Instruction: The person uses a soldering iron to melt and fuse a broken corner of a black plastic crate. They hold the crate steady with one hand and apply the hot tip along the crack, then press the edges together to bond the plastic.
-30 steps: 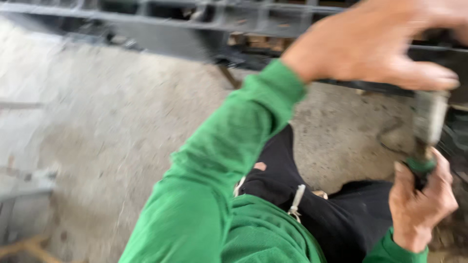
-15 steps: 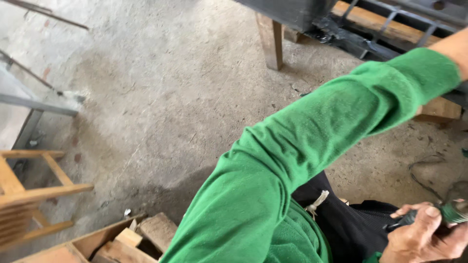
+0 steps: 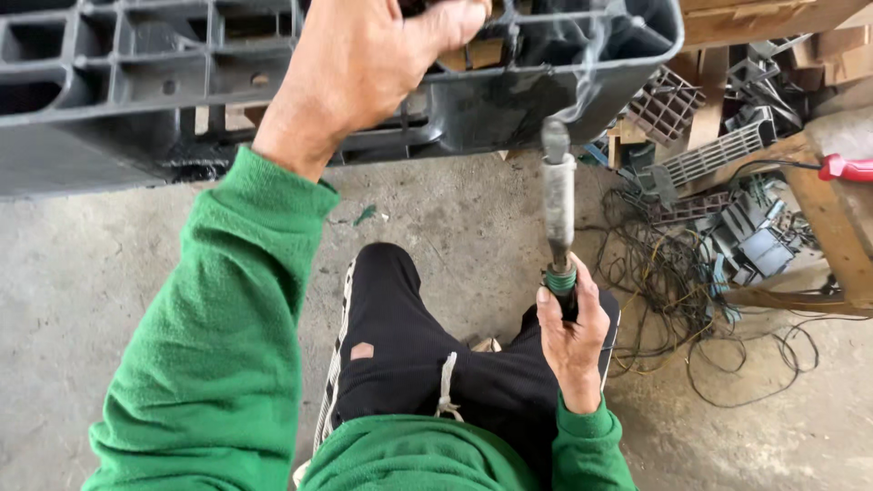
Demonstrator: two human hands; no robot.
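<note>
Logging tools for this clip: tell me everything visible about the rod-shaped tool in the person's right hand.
The long grey metal rod-shaped tool stands nearly upright, its rounded tip up, close under the edge of the dark grey plastic pallet. Thin smoke rises from the tip. The shaft looks worn and stained; a green band circles its base above a dark handle. The right hand wraps the handle, fingers closed around it. Nothing else touches the tool; whether its tip touches the pallet cannot be told.

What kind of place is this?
Likely a rough repair workshop: bare concrete floor, a heap of plastic scrap and tangled cables, and a smoking heating tool in the right hand beside a grey plastic pallet.
</note>
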